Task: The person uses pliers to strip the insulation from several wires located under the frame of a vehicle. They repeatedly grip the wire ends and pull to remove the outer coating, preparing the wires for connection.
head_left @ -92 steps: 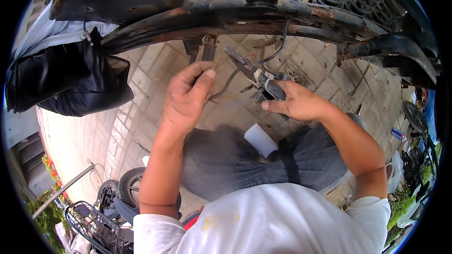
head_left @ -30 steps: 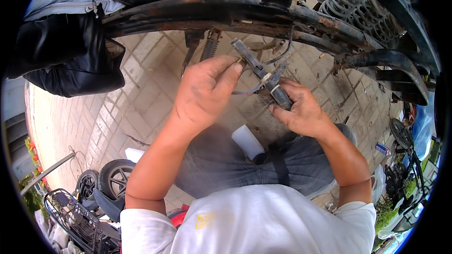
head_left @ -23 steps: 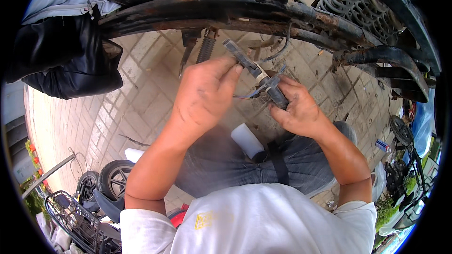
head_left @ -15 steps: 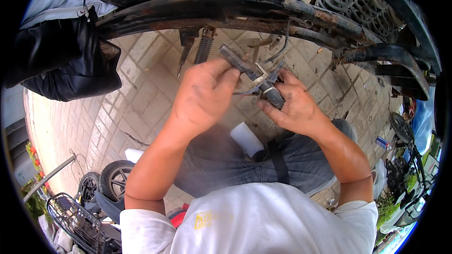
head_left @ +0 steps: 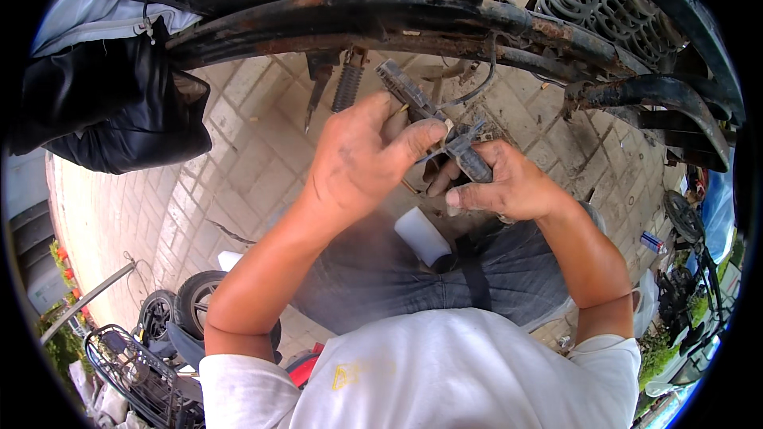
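My left hand and my right hand meet under a rusty black motorcycle frame. The right hand grips the dark handles of pliers, whose jaws point up and left. The left hand's thumb and fingers pinch a small part or cable end at the jaws; a thin cable runs from there up to the frame. A grey ribbed footpeg sticks out just above the fingers. Both hands are smeared with grease.
A black seat cover or bag hangs at the upper left. A coil spring is at the upper right, a small spring under the frame. Brick paving lies below. A white cylinder rests on my lap. A parked bike stands at the lower left.
My left hand came down from the frame to join the right hand at the pliers. Over the last second both hands shifted only slightly, working at the pliers' jaws.
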Demonstrator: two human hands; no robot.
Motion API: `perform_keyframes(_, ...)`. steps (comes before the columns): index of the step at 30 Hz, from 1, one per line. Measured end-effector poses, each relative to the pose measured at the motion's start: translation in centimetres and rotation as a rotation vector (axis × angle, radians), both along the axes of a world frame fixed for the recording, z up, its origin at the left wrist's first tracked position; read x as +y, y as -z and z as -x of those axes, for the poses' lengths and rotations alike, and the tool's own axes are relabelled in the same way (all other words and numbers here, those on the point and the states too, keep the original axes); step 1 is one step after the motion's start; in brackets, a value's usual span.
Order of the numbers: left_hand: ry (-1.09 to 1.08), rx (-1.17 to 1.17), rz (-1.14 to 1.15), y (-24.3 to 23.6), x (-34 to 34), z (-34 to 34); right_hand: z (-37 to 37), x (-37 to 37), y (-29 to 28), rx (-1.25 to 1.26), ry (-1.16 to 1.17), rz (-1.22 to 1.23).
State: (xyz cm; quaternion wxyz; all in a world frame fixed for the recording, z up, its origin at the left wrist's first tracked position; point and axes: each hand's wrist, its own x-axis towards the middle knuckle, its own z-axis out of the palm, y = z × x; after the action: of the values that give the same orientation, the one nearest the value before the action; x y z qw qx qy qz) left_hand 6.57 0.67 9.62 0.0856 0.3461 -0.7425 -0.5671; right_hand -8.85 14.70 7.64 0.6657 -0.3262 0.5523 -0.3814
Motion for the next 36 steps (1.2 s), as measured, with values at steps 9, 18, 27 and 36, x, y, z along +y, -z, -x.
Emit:
perform_keyframes(9, -0.009, -0.013, 0.036, 0.6, -0.3, -0.1, -1.3, 0.6, 0.7, 0.113, 0.087, 0.08)
perform_keyframes(18, -0.039, -0.019, 0.061, 0.1, 0.1, 0.4, 0.0, 0.7, 1.7, -0.351, 0.063, -0.05)
perform_keyframes(27, -0.056, 0.083, 0.211, -0.4, 0.5, 0.5, 0.0, 0.5, 1.6, -0.575, 0.059, 0.018)
perform_keyframes(36, -0.014, 0.034, 0.318, -0.1, -0.3, 0.4, -2.3, 1.1, 1.1, -0.057, 0.207, 0.085)
